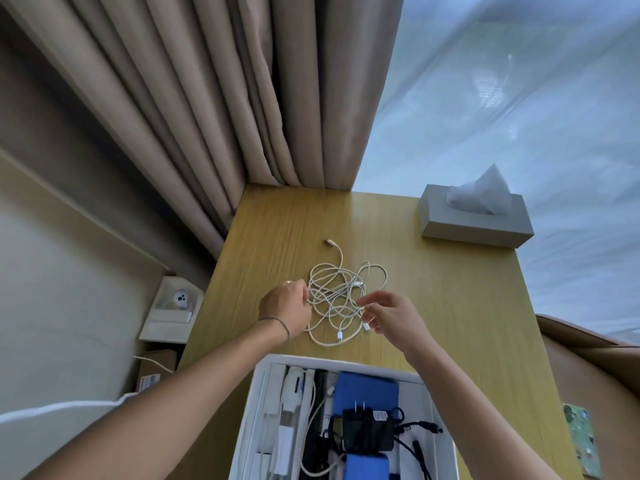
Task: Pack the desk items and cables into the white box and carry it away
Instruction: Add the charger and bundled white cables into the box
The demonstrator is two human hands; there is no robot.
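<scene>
Curtains [207, 98] hang behind the table's [450, 306] far left corner; a grey tissue box [474, 220] sits at its far right corner. White cables [341, 296] lie tangled mid-table, between both hands. The left hand [285, 306] closes on loops at the tangle's left side; the right hand [391, 315] pinches a strand at its right. The white box [440, 427], at the near edge, holds blue packs [367, 388] and a black adapter [367, 429].

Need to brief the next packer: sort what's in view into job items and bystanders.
Part of the job:
- white cables, tangled loose on the desk, left hand and right hand on them
- white box, already holding a black adapter and blue packs

Just lying about:
- grey tissue box
- curtain
- small white camera beside the desk
</scene>
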